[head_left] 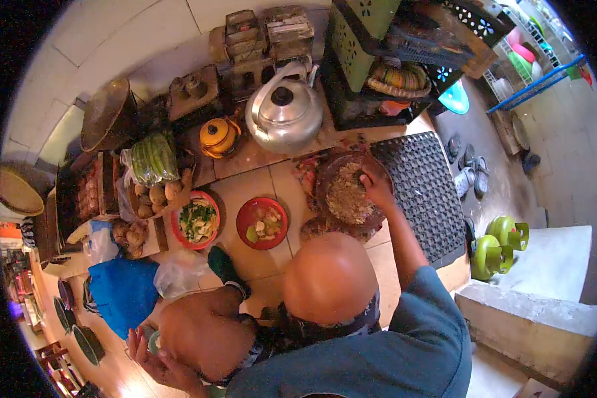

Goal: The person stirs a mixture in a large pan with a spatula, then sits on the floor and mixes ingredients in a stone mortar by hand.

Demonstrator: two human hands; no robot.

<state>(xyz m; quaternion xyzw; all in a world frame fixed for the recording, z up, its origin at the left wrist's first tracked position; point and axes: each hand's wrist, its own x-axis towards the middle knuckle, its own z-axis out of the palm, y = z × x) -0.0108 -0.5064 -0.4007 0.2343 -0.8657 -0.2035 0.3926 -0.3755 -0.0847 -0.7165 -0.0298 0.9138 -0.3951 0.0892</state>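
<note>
My right hand (377, 188) is closed over the right part of a dark round mortar (324, 179) that holds a coarse brownish mash (348, 199). What its fingers grip is hidden. Low at the left, beside my knee, my left hand (156, 358) has its fingers apart. A red plate (280, 237) with pale and green pieces lies left of the mortar. Farther left, a red-rimmed bowl (176, 229) holds chopped greens and pale bits. The mortar rests on a patterned cloth (305, 171).
A large metal kettle (285, 123) and small orange pot (217, 137) stand behind. Bagged green vegetables (154, 158) sit at the left, above a blue bag (123, 292). Right are a black mat (421, 192), green gas cylinders (487, 257) and a low ledge (530, 308).
</note>
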